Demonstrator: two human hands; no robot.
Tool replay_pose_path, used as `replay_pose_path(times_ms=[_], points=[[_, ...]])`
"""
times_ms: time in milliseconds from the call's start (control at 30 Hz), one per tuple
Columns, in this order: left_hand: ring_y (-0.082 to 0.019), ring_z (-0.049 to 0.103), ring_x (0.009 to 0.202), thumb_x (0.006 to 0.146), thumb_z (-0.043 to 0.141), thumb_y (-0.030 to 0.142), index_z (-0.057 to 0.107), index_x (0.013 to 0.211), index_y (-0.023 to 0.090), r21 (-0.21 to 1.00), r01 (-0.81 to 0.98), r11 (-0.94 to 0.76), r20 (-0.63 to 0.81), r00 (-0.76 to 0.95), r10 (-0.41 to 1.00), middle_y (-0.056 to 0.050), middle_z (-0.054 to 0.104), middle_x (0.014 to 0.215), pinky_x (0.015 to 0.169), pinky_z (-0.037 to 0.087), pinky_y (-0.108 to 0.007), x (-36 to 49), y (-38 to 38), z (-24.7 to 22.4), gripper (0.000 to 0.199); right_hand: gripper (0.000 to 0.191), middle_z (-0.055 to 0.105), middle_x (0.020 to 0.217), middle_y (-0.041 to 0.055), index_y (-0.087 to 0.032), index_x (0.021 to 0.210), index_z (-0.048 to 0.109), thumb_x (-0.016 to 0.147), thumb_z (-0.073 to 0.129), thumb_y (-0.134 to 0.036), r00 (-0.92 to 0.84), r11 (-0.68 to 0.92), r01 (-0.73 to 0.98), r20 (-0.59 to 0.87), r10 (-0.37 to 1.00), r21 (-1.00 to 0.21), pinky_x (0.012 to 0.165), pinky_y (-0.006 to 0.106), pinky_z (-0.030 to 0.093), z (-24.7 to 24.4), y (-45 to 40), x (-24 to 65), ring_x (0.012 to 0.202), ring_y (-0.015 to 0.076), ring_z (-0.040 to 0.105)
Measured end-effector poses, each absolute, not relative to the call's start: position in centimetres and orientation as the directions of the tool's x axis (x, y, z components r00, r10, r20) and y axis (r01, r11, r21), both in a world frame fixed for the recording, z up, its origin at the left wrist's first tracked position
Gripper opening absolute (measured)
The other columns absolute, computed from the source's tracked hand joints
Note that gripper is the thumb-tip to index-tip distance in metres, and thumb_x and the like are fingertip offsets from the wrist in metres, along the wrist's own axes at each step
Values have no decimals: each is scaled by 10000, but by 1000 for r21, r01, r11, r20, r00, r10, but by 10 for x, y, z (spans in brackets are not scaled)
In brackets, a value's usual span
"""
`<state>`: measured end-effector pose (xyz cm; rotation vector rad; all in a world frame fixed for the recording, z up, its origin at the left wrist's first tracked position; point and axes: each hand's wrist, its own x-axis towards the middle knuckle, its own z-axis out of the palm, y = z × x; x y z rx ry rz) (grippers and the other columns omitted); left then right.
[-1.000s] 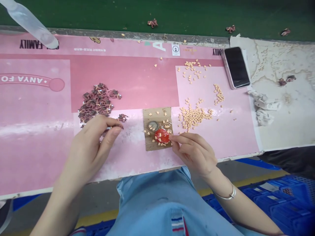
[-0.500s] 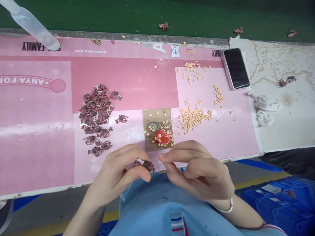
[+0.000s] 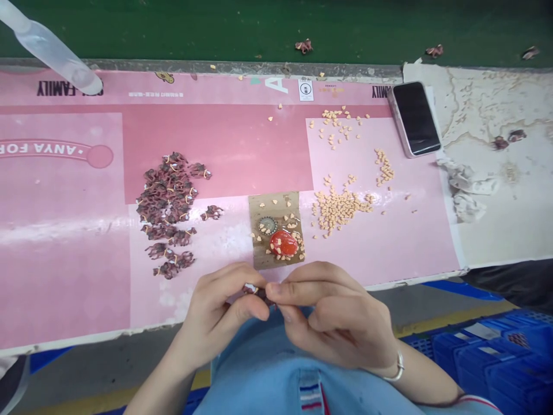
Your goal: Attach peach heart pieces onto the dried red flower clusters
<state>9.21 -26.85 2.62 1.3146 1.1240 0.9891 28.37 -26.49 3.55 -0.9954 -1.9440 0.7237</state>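
The left hand (image 3: 211, 305) pinches a small dark-brown plastic-looking figurine (image 3: 260, 293), apparently steadying it against the right hand (image 3: 341, 314), whose hold is unclear.

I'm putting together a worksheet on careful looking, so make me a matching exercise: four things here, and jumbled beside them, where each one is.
1. phone
2. glossy red blob
3. metal bracelet
4. held dark figure

A. round the wrist of the right hand
B. in the left hand
C. near the right edge of the pink sheet
D. on the brown card

Pairs: 1-C, 2-D, 3-A, 4-B
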Motion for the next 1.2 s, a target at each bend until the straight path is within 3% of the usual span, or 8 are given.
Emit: replay_pose_path(times_ms=[167, 433, 767, 1000, 1200], points=[[-89, 559, 533, 888, 757, 610, 762, 777, 186, 979, -156, 135, -113, 139, 984, -5, 683, 643, 492, 424, -185, 103, -274, 22, 438, 343, 861, 886, 67, -284, 949, 471, 926, 684, -17, -226, 461, 156, 422, 878, -874, 679, 288, 706, 29, -261, 276, 664, 170, 801], [-108, 540, 478, 907, 695, 683, 720, 697, 178, 906, -323, 275, -223, 190, 956, -24, 664, 603, 464, 432, -224, 118, -281, 16, 547, 373, 861, 863, 31, -287, 933, 452, 887, 676, 7, -86, 337, 38, 333, 939, -941, 696, 272, 701, 29, -267, 265, 679, 162, 806], [-84, 527, 490, 936, 704, 621, 704, 673, 173, 890, -317, 329, -246, 274, 930, -16, 640, 579, 462, 381, -185, 112, -280, 19, 519, 399, 858, 901, 10, -301, 960, 440, 894, 689, 4, -284, 356, 57, 327, 902, -933, 669, 247, 705, 36, -256, 288, 727, 172, 826], [-70, 503, 476, 918, 715, 645, 682, 637, 163, 889, -292, 352, -262, 306, 915, -7, 609, 547, 453, 356, -173, 113, -278, 25, 559, 384, 853, 896, 15, -296, 934, 421, 916, 693, -25, -226, 256, -5, 251, 941, -967, 615, 230, 686, 35, -263, 286, 719, 165, 820], [-78, 528, 497, 940, 693, 636, 717, 704, 180, 897, -256, 361, -319, 189, 929, 2, 629, 566, 479, 389, -172, 121, -283, 27, 514, 370, 861, 1014, 6, -303, 922, 551, 839, 715, 18, -280, 434, 137, 386, 879, -890, 668, 287, 712, 33, -269, 293, 751, 186, 824]])
